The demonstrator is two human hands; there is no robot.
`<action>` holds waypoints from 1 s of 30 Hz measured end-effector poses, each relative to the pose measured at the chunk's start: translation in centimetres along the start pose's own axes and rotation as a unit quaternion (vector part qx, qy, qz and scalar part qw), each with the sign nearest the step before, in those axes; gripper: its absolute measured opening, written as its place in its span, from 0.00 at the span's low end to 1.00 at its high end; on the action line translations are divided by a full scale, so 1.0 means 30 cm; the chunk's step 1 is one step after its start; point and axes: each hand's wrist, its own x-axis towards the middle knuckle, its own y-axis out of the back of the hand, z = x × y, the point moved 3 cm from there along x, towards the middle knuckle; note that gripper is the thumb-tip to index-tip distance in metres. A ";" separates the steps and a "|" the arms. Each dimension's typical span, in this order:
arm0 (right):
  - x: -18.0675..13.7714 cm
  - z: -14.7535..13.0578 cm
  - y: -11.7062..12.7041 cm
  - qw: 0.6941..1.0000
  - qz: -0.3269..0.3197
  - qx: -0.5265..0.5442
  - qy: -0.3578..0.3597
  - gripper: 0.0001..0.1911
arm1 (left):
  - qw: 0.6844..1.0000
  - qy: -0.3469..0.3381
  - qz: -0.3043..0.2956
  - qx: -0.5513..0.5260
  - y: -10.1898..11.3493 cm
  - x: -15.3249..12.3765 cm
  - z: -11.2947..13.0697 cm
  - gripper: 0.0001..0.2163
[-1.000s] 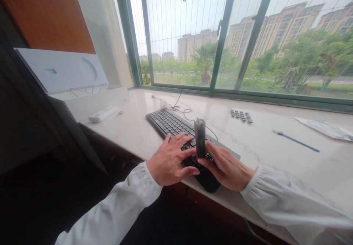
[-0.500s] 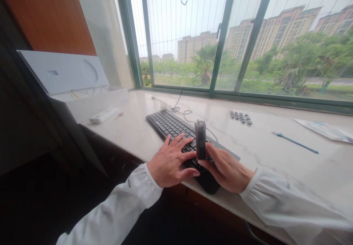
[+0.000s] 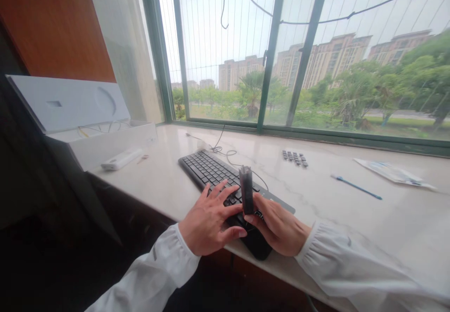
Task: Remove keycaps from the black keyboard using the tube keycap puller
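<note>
A black keyboard (image 3: 204, 167) lies at a slant along the table's front edge, its right part largely hidden by my hands. My left hand (image 3: 207, 220) rests on it with fingers spread, holding nothing. Close beside it, my right hand (image 3: 277, 223) is closed around the lower end of a dark, block-shaped tool (image 3: 246, 190). This tool stands upright over the keyboard, with small pale prongs at its top; its lower end is hard to make out. Several loose dark keycaps (image 3: 295, 158) sit in rows behind and to the right of the keyboard.
A thin blue stick (image 3: 356, 187) and a flat clear packet (image 3: 395, 174) lie on the right of the marble-look table (image 3: 326, 162). On the left are an open white box (image 3: 105, 145) and a white oblong device (image 3: 121, 159). A cable (image 3: 230, 153) coils behind the keyboard.
The camera view has tilted up and shifted right, so everything appears lower and further left. Both hands keep nearly the same pose on the keyboard, the dark tool still in my right hand.
</note>
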 end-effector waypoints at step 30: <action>0.046 0.021 0.031 0.980 0.077 0.136 -0.125 0.03 | 0.992 -0.073 0.097 0.025 -0.009 -0.013 -0.027 0.21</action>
